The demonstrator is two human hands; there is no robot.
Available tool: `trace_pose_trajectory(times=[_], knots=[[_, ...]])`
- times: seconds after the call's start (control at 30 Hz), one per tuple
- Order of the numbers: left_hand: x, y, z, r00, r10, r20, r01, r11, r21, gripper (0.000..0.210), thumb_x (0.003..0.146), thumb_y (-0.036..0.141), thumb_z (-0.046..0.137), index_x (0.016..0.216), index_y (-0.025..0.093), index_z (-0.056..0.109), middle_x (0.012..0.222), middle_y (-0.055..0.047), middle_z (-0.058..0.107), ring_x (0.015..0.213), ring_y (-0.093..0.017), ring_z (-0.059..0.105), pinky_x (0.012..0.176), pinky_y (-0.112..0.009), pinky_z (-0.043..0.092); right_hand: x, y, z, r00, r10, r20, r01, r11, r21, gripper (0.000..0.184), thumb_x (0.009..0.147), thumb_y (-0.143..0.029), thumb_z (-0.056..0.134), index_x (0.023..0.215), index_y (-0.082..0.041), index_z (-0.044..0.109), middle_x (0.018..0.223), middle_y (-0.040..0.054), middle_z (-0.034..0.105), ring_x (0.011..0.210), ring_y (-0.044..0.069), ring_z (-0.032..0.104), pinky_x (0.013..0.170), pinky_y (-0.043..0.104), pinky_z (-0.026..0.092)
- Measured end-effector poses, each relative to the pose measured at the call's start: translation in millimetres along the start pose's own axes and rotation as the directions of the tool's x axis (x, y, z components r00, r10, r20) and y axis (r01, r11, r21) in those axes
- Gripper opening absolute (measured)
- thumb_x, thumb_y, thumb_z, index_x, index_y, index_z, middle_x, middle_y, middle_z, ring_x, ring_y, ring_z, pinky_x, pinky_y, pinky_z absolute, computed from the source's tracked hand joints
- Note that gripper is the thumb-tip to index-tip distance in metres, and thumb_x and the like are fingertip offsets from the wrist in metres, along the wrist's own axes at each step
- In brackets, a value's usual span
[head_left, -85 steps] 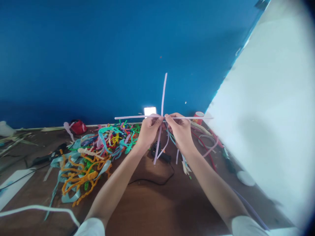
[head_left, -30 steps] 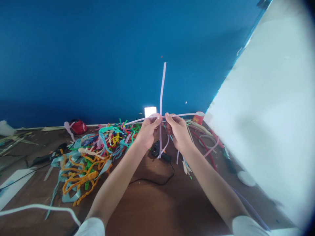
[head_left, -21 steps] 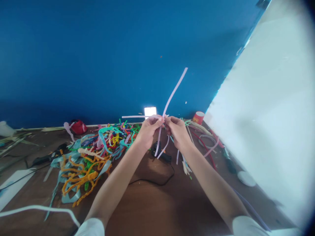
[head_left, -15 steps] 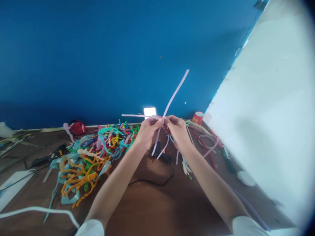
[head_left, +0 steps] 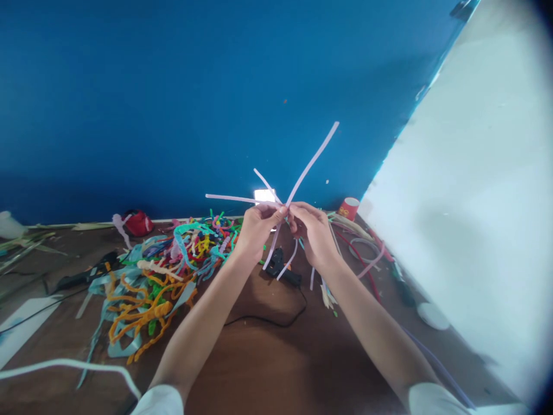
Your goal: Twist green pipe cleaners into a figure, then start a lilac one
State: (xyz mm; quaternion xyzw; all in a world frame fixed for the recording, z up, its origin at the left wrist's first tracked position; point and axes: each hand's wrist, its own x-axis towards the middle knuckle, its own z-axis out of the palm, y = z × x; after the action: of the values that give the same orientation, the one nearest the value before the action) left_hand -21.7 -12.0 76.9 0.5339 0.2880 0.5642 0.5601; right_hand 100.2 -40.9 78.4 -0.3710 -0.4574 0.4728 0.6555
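Several pale lilac pipe cleaners (head_left: 311,165) cross at one point between my fingertips, their free ends fanning up, left and down. My left hand (head_left: 260,230) is closed, thumb and fingers pinching the crossing from the left. My right hand (head_left: 311,230) is closed on the same bunch from the right, its fingers partly hidden behind the stems. Just behind the hands a phone (head_left: 264,196) with a bright white screen leans near the wall. Below them a black glue gun (head_left: 276,264) lies on the table with its cord trailing off.
A tangled heap of coloured pipe cleaners (head_left: 155,311) and ribbons covers the table's left side. Another black glue gun (head_left: 88,271) lies beyond it. On the right are a red paper cup (head_left: 348,208), curved red stems and a white disc (head_left: 432,316). A blue wall (head_left: 173,115) rises behind.
Another lilac stem end now points up and left above my left hand. The long upper stem and the left-pointing stem have shifted slightly; both hands keep their pinch.
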Motion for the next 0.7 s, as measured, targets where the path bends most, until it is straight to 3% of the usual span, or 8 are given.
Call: trace_pose_trajectory(times=[0.2,0.37,0.6,0.7], knots=[[-3,0,3.6,0.999,-0.046,-0.020,0.047,0.997,0.062,0.031,0.068,0.039,0.082,0.080,0.011,0.073,0.069,-0.003,0.070,0.064,-0.012,0.061,0.066,-0.024,0.047,1,3,-2,0.994,-0.105,-0.001,0.105,0.990,-0.098,0.018,0.078,-0.039,0.073,0.084,-0.022,0.073,0.065,-0.0026,0.057,0.055,0.009,0.041,0.049,0.025,0.027],[-2,-5,3.7,0.998,0.042,-0.045,-0.034,0.987,0.158,0.027,0.072,0.036,0.079,0.083,0.011,0.074,0.073,-0.004,0.071,0.070,-0.014,0.062,0.069,-0.025,0.048,3,7,-5,0.963,-0.268,-0.008,0.258,0.932,-0.254,0.019,0.084,-0.039,0.068,0.080,-0.021,0.073,0.065,-0.0022,0.057,0.060,0.011,0.046,0.057,0.026,0.034],[0,-12,1.6,0.986,0.159,-0.049,-0.138,0.948,0.288,0.024,0.078,0.034,0.073,0.088,0.012,0.075,0.079,-0.006,0.073,0.077,-0.017,0.065,0.073,-0.027,0.049,6,15,-4,0.957,-0.276,-0.086,0.261,0.953,-0.157,0.017,0.081,-0.035,0.072,0.086,-0.021,0.062,0.071,-0.0031,0.061,0.060,0.010,0.051,0.057,0.025,0.039],[-2,-11,2.5,0.982,0.180,-0.057,-0.153,0.936,0.318,0.021,0.080,0.033,0.071,0.087,0.013,0.075,0.079,-0.006,0.073,0.077,-0.017,0.066,0.073,-0.026,0.050,6,15,-4,0.954,-0.290,-0.075,0.271,0.942,-0.197,0.015,0.082,-0.035,0.070,0.082,-0.021,0.064,0.067,-0.0030,0.059,0.059,0.011,0.051,0.058,0.025,0.040]])
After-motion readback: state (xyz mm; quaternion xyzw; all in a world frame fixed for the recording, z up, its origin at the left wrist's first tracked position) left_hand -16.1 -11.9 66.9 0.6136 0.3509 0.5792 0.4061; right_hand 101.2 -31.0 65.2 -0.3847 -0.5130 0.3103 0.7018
